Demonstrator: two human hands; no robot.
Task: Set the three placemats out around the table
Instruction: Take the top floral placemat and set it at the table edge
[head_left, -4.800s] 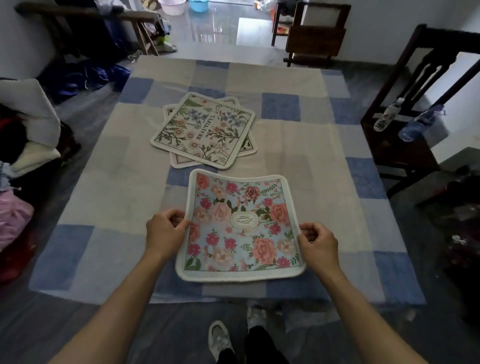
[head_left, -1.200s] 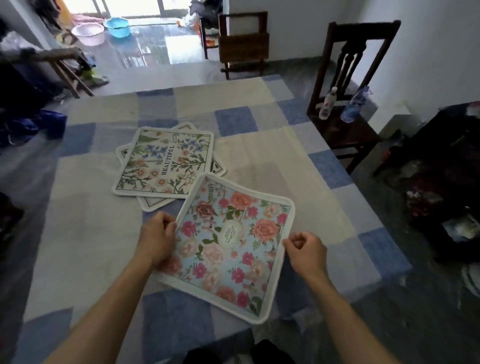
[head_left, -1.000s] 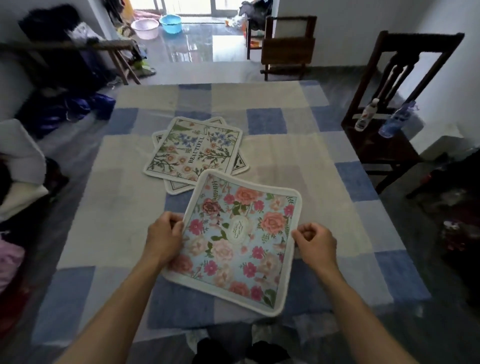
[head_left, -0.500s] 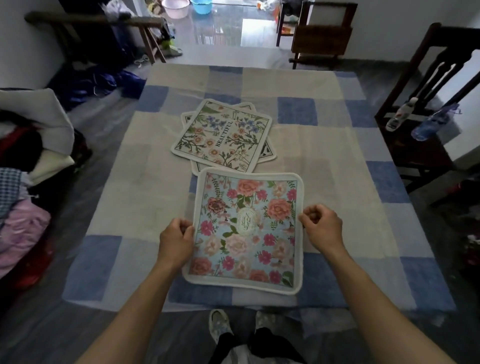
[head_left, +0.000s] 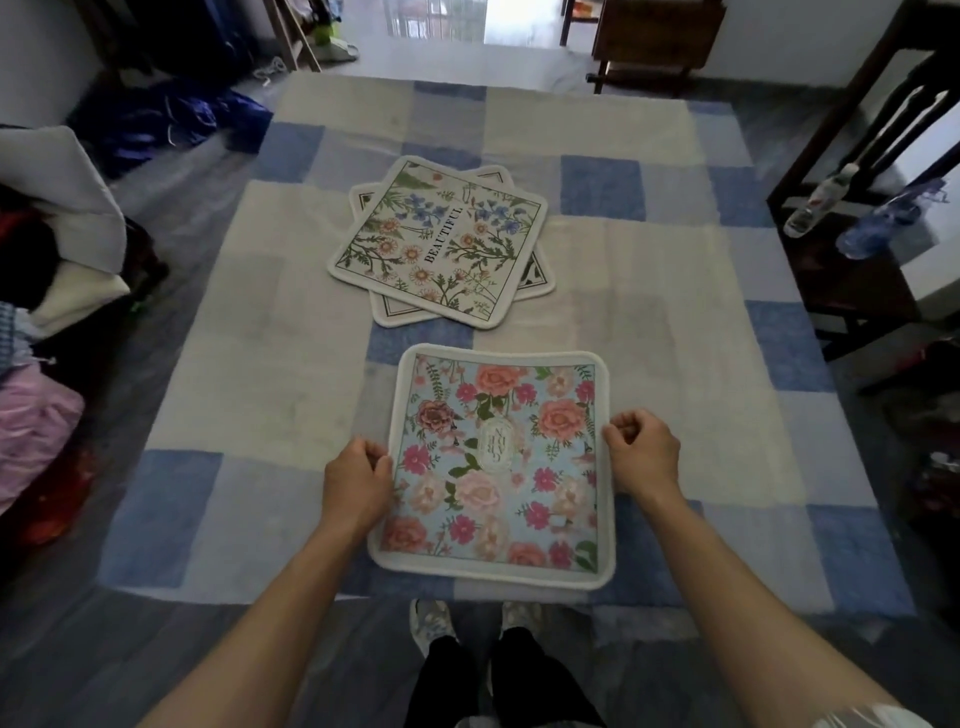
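Note:
A blue placemat with pink roses (head_left: 498, 462) lies square at the near edge of the table (head_left: 270, 374), which wears a blue and cream checked cloth. My left hand (head_left: 356, 480) pinches its left edge. My right hand (head_left: 641, 452) grips its right edge. Farther back, near the table's middle, a cream placemat printed BEAUTIFUL (head_left: 441, 236) lies tilted on top of a third placemat (head_left: 535, 278), of which only the corners show.
A dark wooden chair (head_left: 852, 270) stands at the right side with two plastic bottles (head_left: 815, 200) on its seat. Piled clothes (head_left: 36, 322) sit to the left. Another chair (head_left: 654, 47) stands beyond the far edge. My shoes (head_left: 431, 621) show below the table edge.
The rose placemat was turned askew a second ago and is now rotated back square to the near table edge. Both hands keep their hold on its sides. The stacked mats have not moved.

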